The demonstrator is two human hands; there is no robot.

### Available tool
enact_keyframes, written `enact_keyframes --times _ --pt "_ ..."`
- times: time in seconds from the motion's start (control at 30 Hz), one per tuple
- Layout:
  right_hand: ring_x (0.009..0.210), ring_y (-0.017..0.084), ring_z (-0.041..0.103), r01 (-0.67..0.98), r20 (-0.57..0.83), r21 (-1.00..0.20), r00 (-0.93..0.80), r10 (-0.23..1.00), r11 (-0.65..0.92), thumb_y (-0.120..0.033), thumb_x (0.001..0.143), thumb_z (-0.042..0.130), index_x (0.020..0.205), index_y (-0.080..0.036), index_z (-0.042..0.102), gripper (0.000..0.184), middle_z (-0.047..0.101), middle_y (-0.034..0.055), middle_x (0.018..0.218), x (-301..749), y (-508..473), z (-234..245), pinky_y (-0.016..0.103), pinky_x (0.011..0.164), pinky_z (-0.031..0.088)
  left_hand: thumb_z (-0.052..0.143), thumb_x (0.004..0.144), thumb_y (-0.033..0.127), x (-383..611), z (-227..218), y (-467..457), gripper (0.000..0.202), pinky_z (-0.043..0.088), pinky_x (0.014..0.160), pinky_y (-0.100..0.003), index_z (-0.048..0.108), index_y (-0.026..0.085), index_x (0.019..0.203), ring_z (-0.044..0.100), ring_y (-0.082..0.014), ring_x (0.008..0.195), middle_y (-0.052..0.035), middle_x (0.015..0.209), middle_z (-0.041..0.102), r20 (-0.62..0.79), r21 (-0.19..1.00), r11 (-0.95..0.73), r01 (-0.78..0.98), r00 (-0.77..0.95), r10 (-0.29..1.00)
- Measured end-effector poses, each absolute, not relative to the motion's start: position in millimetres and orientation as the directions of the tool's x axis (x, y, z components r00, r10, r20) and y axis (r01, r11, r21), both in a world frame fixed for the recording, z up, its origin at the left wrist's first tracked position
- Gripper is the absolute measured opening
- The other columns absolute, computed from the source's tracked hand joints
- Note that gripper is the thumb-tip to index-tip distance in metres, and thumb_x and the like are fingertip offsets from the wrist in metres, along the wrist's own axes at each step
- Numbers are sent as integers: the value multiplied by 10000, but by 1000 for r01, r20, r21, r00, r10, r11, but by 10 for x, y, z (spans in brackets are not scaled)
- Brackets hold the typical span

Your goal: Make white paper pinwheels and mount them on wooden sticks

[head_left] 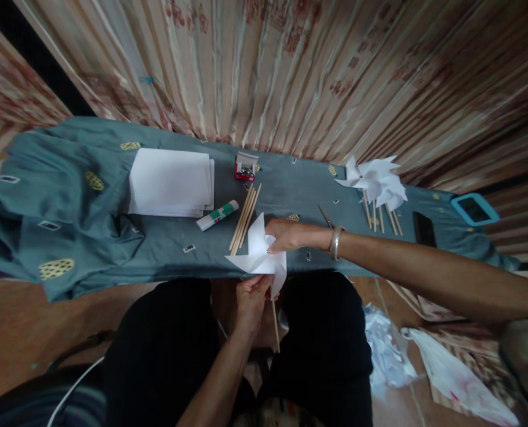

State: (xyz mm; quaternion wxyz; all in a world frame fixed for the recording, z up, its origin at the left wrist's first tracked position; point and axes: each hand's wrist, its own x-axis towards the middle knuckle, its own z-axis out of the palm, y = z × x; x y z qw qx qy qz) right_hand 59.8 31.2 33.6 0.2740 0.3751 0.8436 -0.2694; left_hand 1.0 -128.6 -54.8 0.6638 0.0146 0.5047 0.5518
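Observation:
A white paper pinwheel on a wooden stick is held between my hands at the table's front edge. My left hand grips it from below, fingers closed near the top of the stick and partly hidden behind a blade. At the pinwheel's middle, the fingers of my right hand are pressed together on the paper; a bracelet circles that wrist. Loose wooden sticks lie just left of the pinwheel. Beside them rests a glue stick with a green label.
White paper sheets are stacked at the left. A small red box of pins stands open behind the sticks. Scissors lie beyond my right wrist. Several pinwheels, a dark phone and a blue-framed tablet are at the right.

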Motion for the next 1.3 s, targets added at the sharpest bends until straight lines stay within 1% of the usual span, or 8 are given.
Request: enact_keyframes --times 0.17,0.5,0.67,0.8,0.9,1.0,1.13,1.3 --pt "708 164 632 766 -586 -263 -610 533 586 -246 728 664 880 -133 748 208 734 59 819 721 259 328 214 571 386 881 350 452 24 -560 -1287 465 442 466 -254 735 133 656 530 -113 478 -20 575 656 -678 561 386 -732 -139 722" --pt "736 166 632 813 -584 -363 -579 568 455 -266 731 704 847 -126 730 183 724 33 809 809 240 317 210 574 384 853 410 429 20 -512 -1321 396 453 494 -236 706 134 630 549 -103 483 3 549 629 -643 585 354 -729 -151 751" --pt "834 205 647 784 -481 -147 -590 649 603 -287 831 617 960 -134 699 217 729 92 947 768 201 490 249 624 348 861 379 442 30 -489 -1300 427 445 476 -232 691 124 607 544 -100 446 10 498 605 -656 576 361 -733 -152 739" --pt "777 209 639 681 -336 45 -679 653 731 -192 933 414 1010 -97 657 272 719 144 886 789 72 563 290 624 321 864 364 435 33 -484 -1293 442 455 473 -237 693 122 626 551 -103 440 3 521 631 -667 564 365 -741 -148 730" --pt "760 216 627 515 -365 77 -782 505 854 -141 945 365 998 -82 656 302 707 143 798 812 -85 559 314 646 335 862 371 423 36 -489 -1291 435 459 471 -237 691 122 632 554 -104 441 1 530 636 -669 560 363 -744 -148 729" --pt "816 225 633 373 -443 65 -820 362 925 -83 927 384 1003 -59 667 294 712 170 870 769 -226 568 333 691 372 858 386 421 42 -504 -1288 409 453 457 -229 671 126 597 536 -95 436 9 515 614 -662 563 351 -748 -154 734" --pt "814 209 652 386 -602 101 -710 365 917 -38 902 418 934 -60 694 278 723 167 886 616 -280 576 313 649 397 852 386 423 46 -513 -1284 394 455 448 -226 652 131 560 489 -77 423 29 482 571 -659 569 336 -751 -172 732" --pt "828 212 675 365 -668 147 -649 365 919 -20 893 417 912 -88 707 299 731 137 868 506 -231 518 301 626 422 856 391 406 42 -509 -1280 381 444 440 -217 678 132 588 510 -81 433 18 511 608 -658 561 328 -760 -169 734"
